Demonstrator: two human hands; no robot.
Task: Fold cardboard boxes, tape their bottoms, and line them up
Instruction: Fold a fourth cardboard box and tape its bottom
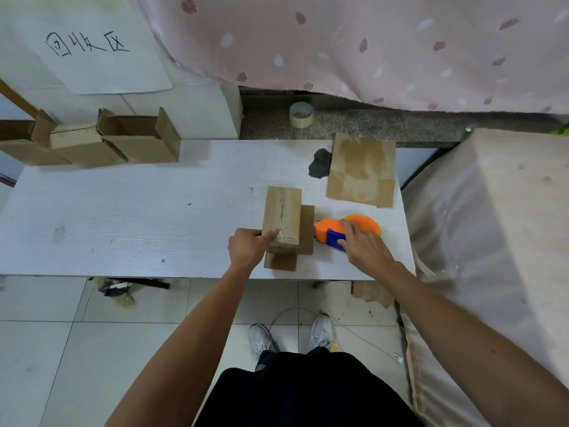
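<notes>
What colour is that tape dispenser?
The tape dispenser is orange with a blue handle; head view.

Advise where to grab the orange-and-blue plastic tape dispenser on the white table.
Grip the orange-and-blue plastic tape dispenser by its blue handle, from above and the right: it lies flat, nose pointing left toward the brown cardboard box the left hand holds, bulky orange roll behind. The right hand rests there.

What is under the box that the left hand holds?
Under the box, its cardboard flaps spread flat on the table; the rest beneath is covered.
</notes>
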